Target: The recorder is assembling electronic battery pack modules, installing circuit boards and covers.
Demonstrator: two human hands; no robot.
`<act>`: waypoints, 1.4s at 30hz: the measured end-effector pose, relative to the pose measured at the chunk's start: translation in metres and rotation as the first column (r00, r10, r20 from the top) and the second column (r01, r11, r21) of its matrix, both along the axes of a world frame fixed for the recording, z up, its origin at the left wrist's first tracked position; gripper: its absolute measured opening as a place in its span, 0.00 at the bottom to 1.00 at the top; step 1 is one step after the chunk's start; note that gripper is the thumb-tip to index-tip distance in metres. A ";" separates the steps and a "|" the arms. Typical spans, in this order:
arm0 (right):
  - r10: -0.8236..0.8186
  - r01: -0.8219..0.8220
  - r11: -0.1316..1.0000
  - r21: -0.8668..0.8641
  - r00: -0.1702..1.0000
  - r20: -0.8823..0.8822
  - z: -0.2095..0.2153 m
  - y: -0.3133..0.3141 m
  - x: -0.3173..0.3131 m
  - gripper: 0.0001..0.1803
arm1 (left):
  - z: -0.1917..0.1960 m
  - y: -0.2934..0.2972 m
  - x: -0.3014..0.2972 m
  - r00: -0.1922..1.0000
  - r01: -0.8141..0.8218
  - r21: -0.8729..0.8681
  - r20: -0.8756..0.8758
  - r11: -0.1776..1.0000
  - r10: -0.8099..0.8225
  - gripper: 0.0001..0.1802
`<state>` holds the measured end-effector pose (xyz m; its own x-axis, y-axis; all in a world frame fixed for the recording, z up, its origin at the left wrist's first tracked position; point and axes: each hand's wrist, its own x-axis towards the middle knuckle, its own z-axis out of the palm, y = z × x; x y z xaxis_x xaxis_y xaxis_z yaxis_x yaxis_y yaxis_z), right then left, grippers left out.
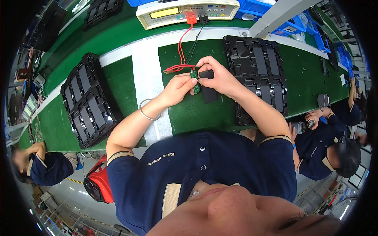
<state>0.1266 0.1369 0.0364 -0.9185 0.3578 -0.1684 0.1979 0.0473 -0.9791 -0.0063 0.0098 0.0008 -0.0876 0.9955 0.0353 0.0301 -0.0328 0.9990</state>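
Observation:
A narrow green circuit board is upright between my hands above the green bench mat. My left hand grips it, the thumb lying over its face. At the board's right edge and upper end, my right hand is closed in a pinch; what its fingertips hold is hidden. Red test leads run down from a bench tester, and one reaches the board's top end by my right fingertips. A black lead hangs beside them. Partly under my right hand is a flat black piece.
Stacked black trays with grey strips stand at the left and right. Blue bins line the back right, near a grey post. One person works at the right, another at the far left.

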 end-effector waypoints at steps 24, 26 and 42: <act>-0.287 0.308 0.838 0.450 0.951 -0.115 0.025 0.107 0.053 0.11 | 0.003 0.001 0.005 0.960 0.011 0.084 -0.281 0.996 0.013 0.19; -0.304 0.298 0.828 0.475 0.950 -0.065 0.022 0.108 0.051 0.11 | 0.003 0.000 0.004 0.958 0.006 0.083 -0.288 0.997 0.018 0.19; -0.611 0.150 0.460 0.875 0.768 0.190 0.011 0.138 0.057 0.24 | 0.003 0.001 0.006 0.964 0.007 0.071 -0.265 0.997 0.012 0.17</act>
<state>0.1840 0.2750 0.0473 -0.5472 0.8346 0.0638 0.7687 0.5312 -0.3563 0.0001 0.0110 0.0035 -0.0682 0.9894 0.1282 0.2933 -0.1030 0.9504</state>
